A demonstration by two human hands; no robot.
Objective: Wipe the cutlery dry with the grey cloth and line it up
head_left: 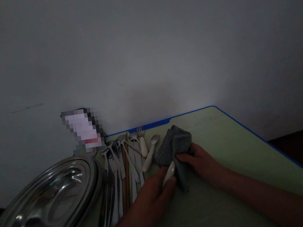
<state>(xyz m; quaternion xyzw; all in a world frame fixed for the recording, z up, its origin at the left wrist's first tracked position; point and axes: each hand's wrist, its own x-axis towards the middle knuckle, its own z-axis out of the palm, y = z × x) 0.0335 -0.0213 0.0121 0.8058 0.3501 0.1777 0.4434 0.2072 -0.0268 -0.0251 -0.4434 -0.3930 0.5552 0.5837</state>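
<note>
My left hand (pixel 157 192) is closed around the pale handle of a white-handled utensil (pixel 169 173). Its head is hidden inside a folded grey-green cloth (pixel 181 143) with a dark checked patch. On the cloth's right side, my right hand (pixel 201 161) pinches the fabric between thumb and fingers, around the utensil. Just left of the cloth lies a white-handled spoon (pixel 151 154), possibly with short tines at its tip. Behind it, a fork (pixel 142 141) with a similar pale handle rests on the table.
Several metal spoons and knives (pixel 132 162) and wooden chopsticks (pixel 126 181) lie in a loose row left of my hands. Stacked steel divided plates (pixel 48 204) stand at the left. A blurred phone-like screen (pixel 83 127) leans by the wall. The green table (pixel 230 143) has a blue edge.
</note>
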